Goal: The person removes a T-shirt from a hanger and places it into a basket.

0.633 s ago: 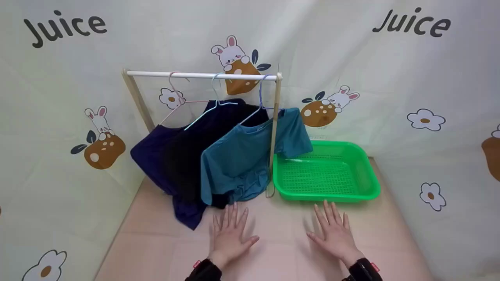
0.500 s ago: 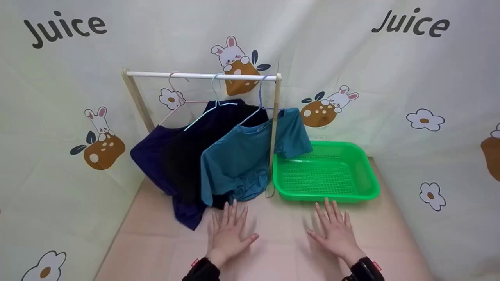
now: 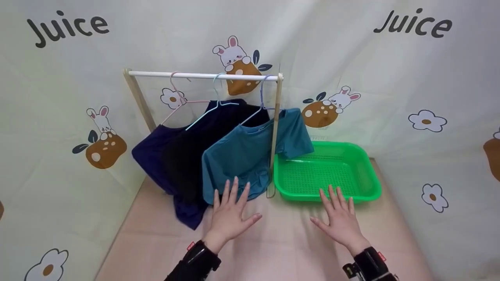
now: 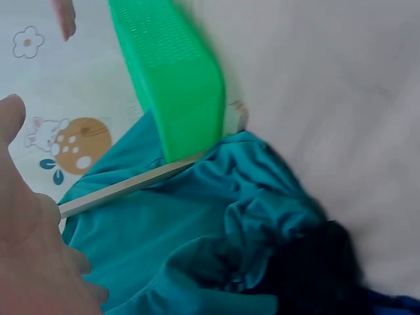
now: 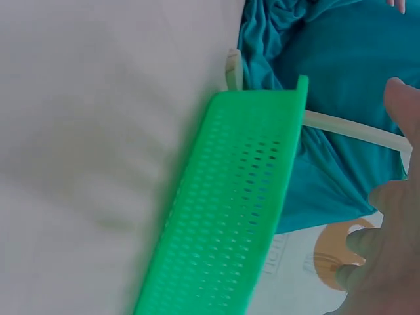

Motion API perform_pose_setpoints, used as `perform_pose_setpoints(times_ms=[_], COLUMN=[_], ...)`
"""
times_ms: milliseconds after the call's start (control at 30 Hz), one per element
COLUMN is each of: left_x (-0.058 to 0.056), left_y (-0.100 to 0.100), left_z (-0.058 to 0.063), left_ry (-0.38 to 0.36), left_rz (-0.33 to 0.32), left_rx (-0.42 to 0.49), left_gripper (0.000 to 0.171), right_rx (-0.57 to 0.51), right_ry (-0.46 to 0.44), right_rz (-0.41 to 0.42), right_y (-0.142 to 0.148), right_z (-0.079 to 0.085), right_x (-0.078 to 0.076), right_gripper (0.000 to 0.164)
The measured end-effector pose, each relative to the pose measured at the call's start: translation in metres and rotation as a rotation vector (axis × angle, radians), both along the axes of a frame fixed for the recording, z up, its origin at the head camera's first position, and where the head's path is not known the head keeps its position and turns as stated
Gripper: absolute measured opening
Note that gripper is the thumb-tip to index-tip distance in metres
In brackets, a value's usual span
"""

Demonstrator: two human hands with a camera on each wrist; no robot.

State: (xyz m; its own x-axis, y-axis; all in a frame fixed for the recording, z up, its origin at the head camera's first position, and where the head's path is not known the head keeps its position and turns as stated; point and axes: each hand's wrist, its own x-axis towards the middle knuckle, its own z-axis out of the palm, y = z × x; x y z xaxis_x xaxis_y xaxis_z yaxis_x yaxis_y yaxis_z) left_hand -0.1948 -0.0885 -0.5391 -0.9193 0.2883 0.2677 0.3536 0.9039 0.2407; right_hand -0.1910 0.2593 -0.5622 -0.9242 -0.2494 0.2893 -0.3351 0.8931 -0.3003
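My left hand [image 3: 230, 216], fingers spread and straight, holds nothing in front of the teal shirt [image 3: 238, 148]. Before the front edge of the green plastic basket [image 3: 371, 189], my right hand [image 3: 341, 224] is spread the same way, also holding nothing. From a blue-purple hanger [image 3: 262, 93] the teal shirt hangs at the rack's right end, one sleeve over the basket's back left corner. Behind it come a black garment [image 3: 181, 164] on a light blue hanger [image 3: 215, 89] and a navy garment [image 3: 150, 150] on a pink hanger [image 3: 172, 84].
The rack has a white rail [image 3: 156, 73] and wooden posts [image 3: 276, 117]. It stands on a pale pink tabletop [image 3: 285, 242]. A printed curtain [image 3: 332, 54] with rabbits and flowers encloses the back and sides.
Both hands have moved forward over the table, away from the body. The left fingertips now overlap the teal shirt in the head view, the right ones the basket's front rim. Garments and basket stay put.
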Motion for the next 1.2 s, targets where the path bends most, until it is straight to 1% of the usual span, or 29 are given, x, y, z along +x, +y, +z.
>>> perform_pose_setpoints(times_ms=[167, 300, 400, 500, 700, 867, 933, 1033, 1200], left_x=[-0.011, -0.022, -0.032, -0.042, -0.061, -0.077, -0.083, -0.092, -0.106], left_y=[0.004, 0.006, 0.009, 0.013, 0.023, 0.035, 0.038, 0.042, 0.044], left_z=[0.019, 0.037, 0.051, 0.066, 0.097, 0.12, 0.126, 0.135, 0.145], left_ry=[0.039, 0.118, 0.175, 0.208, 0.236, 0.286, 0.304, 0.306, 0.273], left_rz=[-0.011, -0.04, -0.071, -0.085, -0.065, -0.07, -0.068, -0.057, -0.036], left_rx=[0.042, 0.103, 0.154, 0.193, 0.251, 0.277, 0.292, 0.328, 0.395], left_gripper=[0.092, 0.088, 0.085, 0.083, 0.08, 0.073, 0.071, 0.068, 0.065], right_rx=[-0.024, -0.046, -0.07, -0.102, -0.192, -0.272, -0.299, -0.336, -0.365], right_ry=[0.02, 0.034, 0.066, 0.109, 0.159, 0.195, 0.208, 0.219, 0.252], right_rz=[-0.012, -0.015, -0.017, -0.021, -0.029, -0.049, -0.053, -0.052, -0.041], right_y=[0.002, 0.002, 0.001, -0.002, -0.009, -0.017, -0.021, -0.028, -0.037], right_z=[0.006, 0.01, 0.011, 0.011, 0.006, -0.002, -0.005, -0.01, -0.02], right_x=[-0.006, -0.011, -0.016, -0.022, -0.032, -0.038, -0.039, -0.04, -0.038], right_gripper=[0.091, 0.09, 0.087, 0.084, 0.079, 0.073, 0.071, 0.067, 0.064])
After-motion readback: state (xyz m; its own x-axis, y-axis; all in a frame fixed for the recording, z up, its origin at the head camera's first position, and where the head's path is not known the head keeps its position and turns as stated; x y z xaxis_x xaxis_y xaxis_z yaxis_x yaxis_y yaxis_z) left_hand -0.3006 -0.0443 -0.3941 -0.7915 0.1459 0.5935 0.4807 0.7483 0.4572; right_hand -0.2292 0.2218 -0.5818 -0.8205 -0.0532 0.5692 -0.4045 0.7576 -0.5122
